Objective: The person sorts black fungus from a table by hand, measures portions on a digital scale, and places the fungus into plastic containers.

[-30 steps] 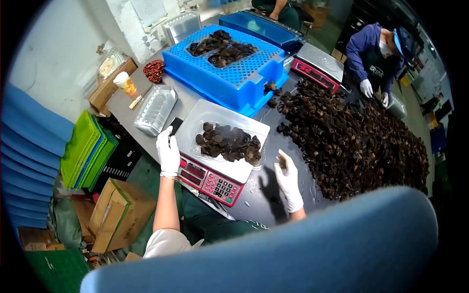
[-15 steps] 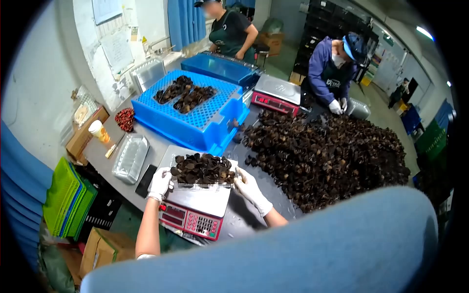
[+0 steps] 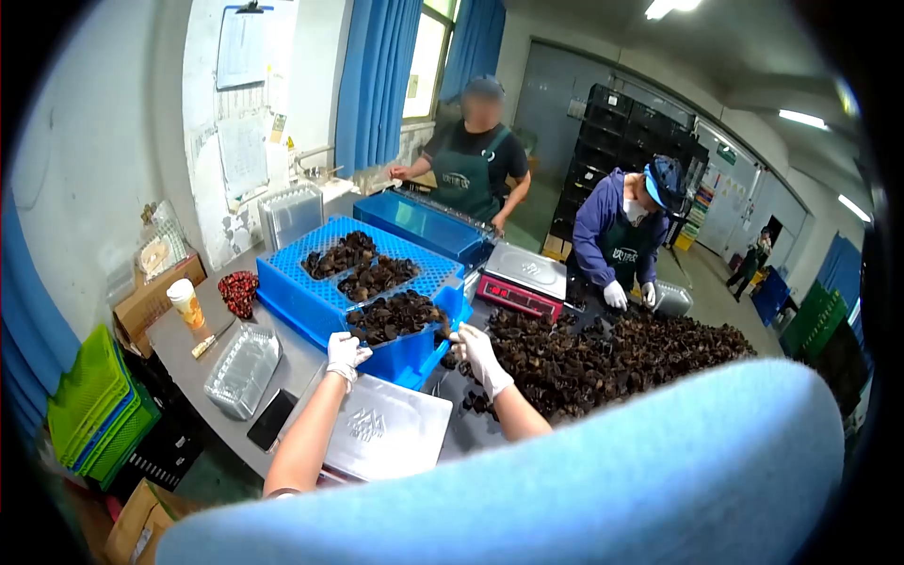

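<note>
My left hand (image 3: 347,355), in a white glove, grips the near left end of a clear plastic tray (image 3: 388,342). At its right end, my gloved right hand (image 3: 478,356) pinches the rim. Dark wood ear mushrooms (image 3: 400,315) fill the tray. It is held at the near edge of an upturned blue crate (image 3: 287,294); whether it rests there I cannot tell. Two more filled portions of wood ear (image 3: 379,278) lie on the crate. Below my hands stands a scale (image 3: 391,424) with a bare metal plate.
A large wood ear pile (image 3: 603,367) covers the table's right. Behind it are a second scale (image 3: 527,273) and a co-worker in purple sleeves (image 3: 603,226). Another person (image 3: 471,169) stands behind a blue bin (image 3: 424,224). Left are clear trays (image 3: 243,372), a phone (image 3: 273,419) and a paper cup (image 3: 185,303).
Both hands have lifted the filled tray off the near scale and moved it forward to the blue crate. The camera view has tilted up. The person at the back now faces this way.
</note>
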A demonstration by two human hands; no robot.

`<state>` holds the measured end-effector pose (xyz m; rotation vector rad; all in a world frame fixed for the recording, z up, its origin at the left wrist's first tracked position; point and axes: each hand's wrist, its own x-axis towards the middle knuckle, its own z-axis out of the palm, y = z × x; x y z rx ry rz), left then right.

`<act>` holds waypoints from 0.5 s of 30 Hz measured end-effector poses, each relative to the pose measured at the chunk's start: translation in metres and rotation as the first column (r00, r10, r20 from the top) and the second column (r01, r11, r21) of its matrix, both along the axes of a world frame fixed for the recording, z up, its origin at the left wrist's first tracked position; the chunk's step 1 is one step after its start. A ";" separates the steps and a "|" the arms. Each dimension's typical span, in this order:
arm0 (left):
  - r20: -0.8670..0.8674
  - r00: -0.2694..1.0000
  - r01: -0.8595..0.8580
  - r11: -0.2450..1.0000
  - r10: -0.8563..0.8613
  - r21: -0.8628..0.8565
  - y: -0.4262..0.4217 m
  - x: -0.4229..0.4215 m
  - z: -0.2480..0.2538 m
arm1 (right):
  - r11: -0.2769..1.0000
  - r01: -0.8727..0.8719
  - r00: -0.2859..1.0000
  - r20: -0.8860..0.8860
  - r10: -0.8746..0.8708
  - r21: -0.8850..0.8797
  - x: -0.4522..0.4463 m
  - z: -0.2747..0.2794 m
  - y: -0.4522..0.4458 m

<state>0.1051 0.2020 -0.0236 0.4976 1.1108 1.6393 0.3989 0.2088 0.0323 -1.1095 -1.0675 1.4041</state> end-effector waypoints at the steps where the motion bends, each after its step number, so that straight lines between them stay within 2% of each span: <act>1: 0.019 1.000 -0.012 1.000 0.012 -0.013 0.008 0.005 0.001 | 0.999 -0.051 0.998 0.022 0.051 -0.006 0.002 0.001 -0.008; 3: 0.026 0.998 -0.049 0.998 0.050 -0.030 0.025 0.017 0.000 | 0.994 -0.106 0.987 0.129 0.101 0.031 0.006 -0.011 -0.026; 4: 0.022 0.999 -0.036 0.999 0.037 -0.026 0.033 0.021 0.000 | 0.993 -0.116 0.988 0.101 0.113 0.019 0.009 -0.018 -0.036; 6: 0.008 0.991 -0.135 0.990 0.135 -0.045 0.050 0.024 -0.001 | 0.986 -0.162 0.979 0.134 0.157 0.029 0.020 -0.031 -0.057; 8: 0.091 0.991 -0.097 0.995 0.097 -0.005 0.067 0.018 -0.008 | 0.983 -0.179 0.971 0.163 0.173 0.026 0.036 -0.039 -0.081; 9: 0.101 0.994 -0.028 0.999 0.030 -0.023 0.070 0.011 -0.007 | 0.986 -0.169 0.971 0.172 0.169 -0.015 0.044 -0.037 -0.098; 10: 0.114 0.993 0.038 0.998 -0.033 -0.041 0.071 0.003 -0.006 | 0.987 -0.163 0.973 0.171 0.158 0.015 0.052 -0.040 -0.113; 11: 0.033 0.996 0.084 0.996 -0.083 -0.027 0.068 -0.008 -0.009 | 0.988 -0.150 0.954 0.260 0.152 -0.027 0.065 -0.042 -0.132; 12: -0.091 0.996 0.006 1.000 -0.006 -0.003 0.040 -0.008 0.011 | 0.984 -0.172 0.948 0.280 0.154 0.041 0.083 -0.073 -0.139; 13: -0.255 0.967 -0.010 0.999 0.019 0.037 0.034 -0.027 0.007 | 0.982 -0.187 0.950 0.250 0.184 -0.012 0.099 -0.085 -0.158; 14: -0.387 0.919 -0.054 0.996 0.080 0.078 0.022 -0.048 0.006 | 0.989 -0.149 0.925 0.352 0.144 -0.012 0.109 -0.091 -0.180; 15: -0.524 0.824 -0.105 0.966 0.216 0.234 0.024 -0.084 -0.018 | 0.991 -0.135 0.916 0.380 0.131 -0.014 0.118 -0.109 -0.202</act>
